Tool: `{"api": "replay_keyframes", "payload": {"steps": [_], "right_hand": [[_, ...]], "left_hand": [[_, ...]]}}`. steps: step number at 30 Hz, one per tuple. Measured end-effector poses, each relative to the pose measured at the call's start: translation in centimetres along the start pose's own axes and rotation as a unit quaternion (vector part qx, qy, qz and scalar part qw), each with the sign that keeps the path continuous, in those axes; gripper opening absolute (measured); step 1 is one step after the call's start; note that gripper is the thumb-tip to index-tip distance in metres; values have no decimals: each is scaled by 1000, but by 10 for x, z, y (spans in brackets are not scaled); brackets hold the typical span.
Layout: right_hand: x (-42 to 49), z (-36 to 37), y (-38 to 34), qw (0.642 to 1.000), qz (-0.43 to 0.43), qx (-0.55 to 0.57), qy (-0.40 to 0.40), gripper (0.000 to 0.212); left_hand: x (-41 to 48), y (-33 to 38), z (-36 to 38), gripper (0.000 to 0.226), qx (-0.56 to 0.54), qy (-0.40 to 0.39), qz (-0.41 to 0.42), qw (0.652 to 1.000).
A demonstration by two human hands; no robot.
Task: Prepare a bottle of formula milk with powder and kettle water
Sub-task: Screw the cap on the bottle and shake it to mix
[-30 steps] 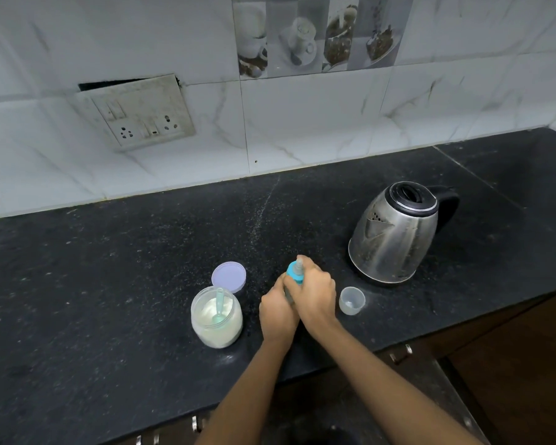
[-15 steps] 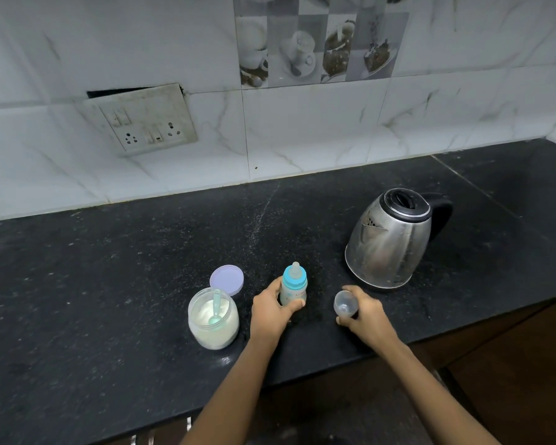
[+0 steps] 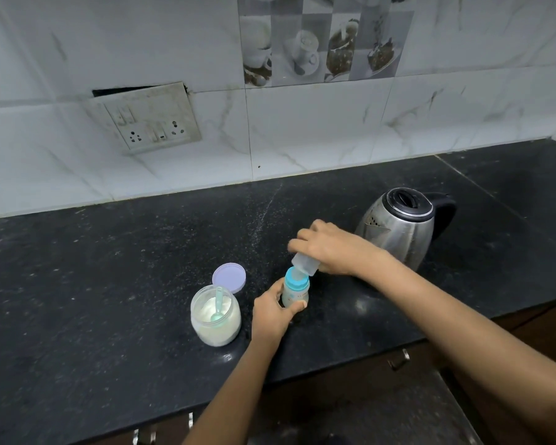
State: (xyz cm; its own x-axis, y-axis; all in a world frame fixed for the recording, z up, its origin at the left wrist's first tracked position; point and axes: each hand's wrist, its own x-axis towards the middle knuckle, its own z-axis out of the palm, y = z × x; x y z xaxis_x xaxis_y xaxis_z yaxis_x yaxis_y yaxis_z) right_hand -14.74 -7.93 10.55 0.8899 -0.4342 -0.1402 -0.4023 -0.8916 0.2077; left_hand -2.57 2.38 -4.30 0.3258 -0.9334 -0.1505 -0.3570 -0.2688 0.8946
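Note:
A small baby bottle (image 3: 295,292) with a blue collar stands upright on the black counter (image 3: 109,284). My left hand (image 3: 272,311) grips its lower body. My right hand (image 3: 331,248) holds the clear cap (image 3: 304,264), tilted, over the bottle's top; the teat is hidden under it. To the left stands an open jar of white powder (image 3: 215,313) with a blue scoop (image 3: 218,303) inside. The steel kettle (image 3: 398,228) with a black handle sits behind my right hand.
The jar's lilac lid (image 3: 229,277) lies flat just behind the jar. A switch and socket plate (image 3: 148,118) hangs on the tiled wall. The counter's front edge runs close below my forearms, with drawer handles (image 3: 398,359) underneath.
My right hand let go of the bottle top, picked the clear cap off the counter on the right and brought it over the bottle. My left hand kept its hold on the bottle.

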Motion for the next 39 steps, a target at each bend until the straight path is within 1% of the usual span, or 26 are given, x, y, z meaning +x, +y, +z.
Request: {"api": "replay_keyframes", "payload": {"steps": [3, 5, 7, 10, 14, 16, 18, 20, 22, 24, 26, 27, 28, 29, 31, 33, 35, 36, 38, 39], "right_hand": [[15, 1, -14, 996, -70, 20, -47, 34], [22, 4, -18, 993, -94, 33, -58, 32], [24, 8, -18, 992, -83, 68, -68, 36], [19, 20, -9, 985, -48, 153, -62, 44], [9, 38, 5, 950, -6, 308, -45, 52], [7, 44, 1, 944, 14, 328, -30, 54], [7, 49, -9, 953, 54, 297, -7, 54], [10, 52, -19, 966, 115, 231, -7, 53], [14, 54, -33, 970, 179, 167, -3, 54], [18, 62, -51, 963, 251, 72, 59, 59], [22, 73, -66, 941, 305, 47, 140, 62], [23, 78, -70, 930, 325, 55, 166, 62], [21, 81, -74, 919, 341, 73, 184, 62], [20, 83, -75, 911, 350, 116, 184, 61], [14, 81, -73, 895, 362, 216, 146, 58], [6, 83, -69, 883, 327, 309, 135, 57], [-1, 86, -63, 848, 296, 419, 135, 64], [-3, 89, -60, 827, 279, 468, 138, 66], [-6, 103, -53, 799, 242, 529, 151, 60], [-7, 110, -50, 781, 226, 561, 156, 55]], "left_hand": [[1, -3, 1, 60, -3, 6, 4, 1000], [2, -6, 1, 55, -5, 8, 5, 1000], [4, -7, 2, 55, -10, 7, 5, 1000], [6, -14, 3, 60, -11, 6, 13, 1000], [7, -20, 5, 62, -19, 16, 35, 999], [7, -20, 7, 62, -24, 26, 44, 998], [5, -20, 9, 59, -31, 36, 49, 998], [4, -20, 12, 54, -23, 47, 56, 997], [3, -20, 13, 50, -8, 57, 62, 996], [2, -21, 14, 46, 7, 66, 64, 996], [3, -22, 14, 41, 23, 74, 58, 995], [2, -21, 14, 40, 29, 76, 52, 995], [3, -21, 14, 39, 33, 79, 50, 995], [2, -20, 14, 41, 35, 81, 51, 995], [0, -20, 13, 46, 38, 80, 61, 994], [1, -19, 11, 52, 45, 73, 72, 994], [0, -17, 8, 61, 66, 59, 82, 993], [-1, -18, 7, 69, 83, 45, 84, 992], [-6, -24, 5, 87, 127, 18, 69, 989], [-10, -27, 5, 90, 149, 22, 65, 986]]}}
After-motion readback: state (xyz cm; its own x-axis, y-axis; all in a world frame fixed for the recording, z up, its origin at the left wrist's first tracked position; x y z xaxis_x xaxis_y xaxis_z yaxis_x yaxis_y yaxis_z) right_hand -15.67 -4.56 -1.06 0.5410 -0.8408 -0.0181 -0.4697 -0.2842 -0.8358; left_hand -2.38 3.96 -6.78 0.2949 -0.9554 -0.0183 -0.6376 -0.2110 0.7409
